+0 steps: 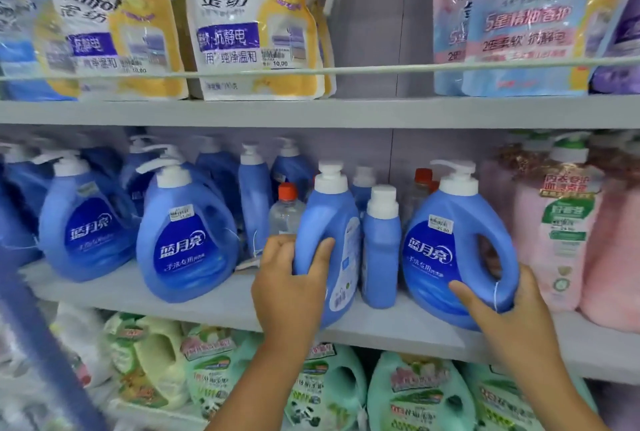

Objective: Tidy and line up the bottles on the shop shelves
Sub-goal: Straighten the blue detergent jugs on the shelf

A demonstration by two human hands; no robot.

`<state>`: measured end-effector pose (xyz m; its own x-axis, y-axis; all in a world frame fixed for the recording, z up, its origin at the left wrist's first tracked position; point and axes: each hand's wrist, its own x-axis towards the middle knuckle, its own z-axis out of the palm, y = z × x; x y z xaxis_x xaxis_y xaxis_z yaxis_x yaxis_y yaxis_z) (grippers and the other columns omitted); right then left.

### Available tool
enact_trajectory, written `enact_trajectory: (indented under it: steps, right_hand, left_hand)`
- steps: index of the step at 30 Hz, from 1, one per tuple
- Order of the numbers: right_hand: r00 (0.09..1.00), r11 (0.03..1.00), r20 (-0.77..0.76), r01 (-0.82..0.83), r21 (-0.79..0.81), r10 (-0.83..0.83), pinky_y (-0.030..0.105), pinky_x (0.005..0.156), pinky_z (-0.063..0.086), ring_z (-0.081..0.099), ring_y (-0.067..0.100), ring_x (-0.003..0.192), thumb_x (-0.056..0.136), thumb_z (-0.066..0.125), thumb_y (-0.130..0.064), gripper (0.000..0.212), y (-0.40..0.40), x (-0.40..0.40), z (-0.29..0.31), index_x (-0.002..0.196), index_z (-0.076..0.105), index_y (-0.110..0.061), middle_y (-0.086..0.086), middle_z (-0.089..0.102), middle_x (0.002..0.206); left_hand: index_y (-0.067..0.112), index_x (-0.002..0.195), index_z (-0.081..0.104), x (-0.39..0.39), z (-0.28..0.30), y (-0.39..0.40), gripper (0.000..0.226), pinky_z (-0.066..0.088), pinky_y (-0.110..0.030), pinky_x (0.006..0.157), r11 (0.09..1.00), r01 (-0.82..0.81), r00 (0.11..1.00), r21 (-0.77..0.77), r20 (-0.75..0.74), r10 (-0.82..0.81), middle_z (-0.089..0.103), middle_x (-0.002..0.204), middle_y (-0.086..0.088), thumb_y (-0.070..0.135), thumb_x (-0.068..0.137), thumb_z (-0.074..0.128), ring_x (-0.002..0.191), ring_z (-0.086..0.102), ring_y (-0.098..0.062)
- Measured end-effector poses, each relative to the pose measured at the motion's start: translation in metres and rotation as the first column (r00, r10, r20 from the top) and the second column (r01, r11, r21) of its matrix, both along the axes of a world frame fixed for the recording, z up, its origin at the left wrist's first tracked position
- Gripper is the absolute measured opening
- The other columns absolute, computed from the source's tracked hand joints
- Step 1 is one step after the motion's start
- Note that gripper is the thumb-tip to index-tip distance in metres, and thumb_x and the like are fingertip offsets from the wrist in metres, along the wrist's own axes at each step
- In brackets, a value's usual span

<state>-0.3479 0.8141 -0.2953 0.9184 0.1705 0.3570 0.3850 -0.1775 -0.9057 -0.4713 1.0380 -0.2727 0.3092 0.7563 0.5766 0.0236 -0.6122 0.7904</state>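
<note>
Blue pump bottles of detergent stand on the middle grey shelf (214, 306). My left hand (291, 278) grips the handle side of a blue pump bottle (332, 222) that is turned sideways, its label facing right. My right hand (502, 309) holds the lower handle corner of a large blue pump bottle (450, 250) facing front. Between the two stands a small blue bottle with a white cap (381, 250). Two more large blue pump bottles (187, 240) (86, 226) face front to the left, and more stand behind them.
A clear bottle with an orange cap (286, 212) stands behind my left hand. Pink bottles (561, 233) fill the shelf's right end. Comfort refill pouches (249, 21) sit on the upper shelf behind a rail. Green and yellow bottles (415, 396) crowd the shelf below.
</note>
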Motion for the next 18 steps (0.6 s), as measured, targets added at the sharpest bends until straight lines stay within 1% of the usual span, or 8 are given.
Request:
enact_trajectory:
  steps: [2, 4, 7, 9, 11, 13, 16, 18]
  right_hand:
    - [1.000, 1.000, -0.015, 0.021, 0.023, -0.020, 0.045, 0.088, 0.055, 0.064, 0.002, 0.099, 0.075, 0.084, -0.038, 0.046, -0.001, -0.006, 0.004, 0.110, 0.055, -0.040, -0.019, 0.066, 0.109]
    - [0.998, 0.996, 0.015, 0.052, 0.069, -0.053, 0.042, 0.092, 0.054, 0.062, -0.005, 0.103, 0.078, 0.082, -0.029, 0.045, -0.002, -0.015, 0.011, 0.110, 0.054, -0.045, -0.024, 0.064, 0.113]
    - [0.975, 0.987, 0.154, 0.154, 0.055, -0.160, 0.044, 0.106, 0.045, 0.052, 0.010, 0.126, 0.080, 0.080, -0.028, 0.062, -0.002, -0.028, 0.027, 0.132, 0.048, -0.042, -0.018, 0.051, 0.134]
    - [0.947, 0.987, 0.279, 0.144, 0.073, -0.159, 0.039, 0.101, 0.044, 0.049, 0.013, 0.119, 0.081, 0.080, -0.020, 0.060, 0.004, -0.041, 0.042, 0.130, 0.048, -0.031, -0.025, 0.048, 0.125]
    - [0.917, 0.993, 0.382, 0.088, 0.083, -0.113, 0.030, 0.098, 0.039, 0.046, 0.010, 0.115, 0.081, 0.078, -0.020, 0.054, 0.016, -0.060, 0.051, 0.128, 0.051, -0.024, -0.022, 0.049, 0.122]
    - [0.936, 0.997, 0.350, 0.017, 0.074, -0.042, 0.031, 0.102, 0.038, 0.046, 0.013, 0.126, 0.081, 0.075, -0.030, 0.060, 0.031, -0.077, 0.052, 0.135, 0.051, -0.021, -0.010, 0.049, 0.133]
    - [0.958, 0.980, 0.235, -0.185, 0.073, 0.164, 0.026, 0.099, 0.042, 0.054, 0.006, 0.120, 0.083, 0.076, -0.032, 0.050, 0.058, -0.105, 0.050, 0.125, 0.051, -0.043, -0.019, 0.053, 0.131]
    - [0.934, 0.952, 0.195, -0.307, 0.012, 0.299, 0.029, 0.098, 0.046, 0.056, 0.000, 0.116, 0.084, 0.075, -0.034, 0.045, 0.080, -0.120, 0.050, 0.116, 0.050, -0.052, -0.022, 0.055, 0.129]
  left_hand:
    - [0.022, 0.073, 0.053, 0.000, -0.006, 0.004, 0.035, 0.047, -0.032, 0.065, 0.996, 0.082, 0.996, 0.028, -0.020, -0.082, 0.051, 0.089, 0.007, 0.054, 0.085, 0.063, 0.075, 0.058, -0.011]
    - [0.025, 0.079, 0.053, -0.004, -0.010, 0.008, 0.033, 0.048, -0.030, 0.068, 0.987, 0.161, 0.987, 0.026, -0.025, -0.161, 0.051, 0.092, 0.009, 0.055, 0.086, 0.063, 0.080, 0.058, -0.009]
    - [0.030, 0.092, 0.060, -0.011, -0.008, 0.011, 0.033, 0.053, -0.031, 0.074, 0.978, 0.205, 0.977, 0.021, -0.056, -0.204, 0.056, 0.101, 0.016, 0.062, 0.083, 0.060, 0.089, 0.062, -0.002]
    - [0.035, 0.099, 0.062, -0.018, -0.001, 0.013, 0.035, 0.055, -0.032, 0.079, 0.977, 0.208, 0.975, -0.034, -0.069, -0.210, 0.057, 0.105, 0.021, 0.065, 0.080, 0.063, 0.091, 0.063, 0.004]
    - [0.038, 0.103, 0.062, -0.031, 0.009, 0.017, 0.033, 0.056, -0.033, 0.082, 0.980, 0.186, 0.980, -0.074, -0.058, -0.191, 0.057, 0.107, 0.024, 0.061, 0.079, 0.068, 0.091, 0.063, 0.006]
    - [0.037, 0.107, 0.062, -0.048, 0.018, 0.026, 0.036, 0.057, -0.033, 0.081, 0.987, 0.150, 0.987, -0.064, -0.042, -0.153, 0.059, 0.110, 0.021, 0.058, 0.080, 0.071, 0.093, 0.064, 0.004]
    - [0.033, 0.112, 0.062, -0.087, 0.033, 0.049, 0.037, 0.055, -0.030, 0.082, 0.996, 0.078, 0.996, -0.054, -0.039, -0.080, 0.062, 0.114, 0.017, 0.055, 0.084, 0.070, 0.099, 0.064, 0.000]
    - [0.032, 0.112, 0.063, -0.110, 0.042, 0.072, 0.033, 0.054, -0.030, 0.083, 0.998, 0.013, 1.000, -0.063, -0.021, -0.015, 0.063, 0.115, 0.018, 0.053, 0.087, 0.068, 0.100, 0.063, -0.001]
